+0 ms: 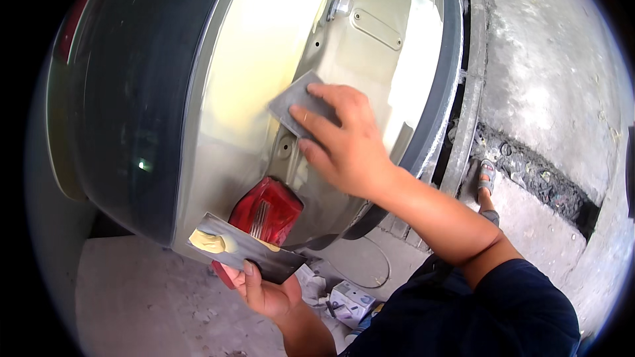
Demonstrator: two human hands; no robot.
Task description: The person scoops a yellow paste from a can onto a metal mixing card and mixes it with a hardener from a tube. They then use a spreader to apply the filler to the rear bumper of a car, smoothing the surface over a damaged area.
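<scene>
My right hand grips a thin grey square spreader against the car's rear body panel, beside a patch of pale yellow filler. Low in the picture, my left hand holds a flat metal plate carrying a blob of yellow paste. Behind the plate's upper edge is a red tail light on the bodywork, and part of a red item shows under the plate, partly hidden.
A dark glass panel curves along the left. To the right are cracked concrete, a long channel and rubble, with my sandalled foot beside them. A box and a hose lie on the floor below.
</scene>
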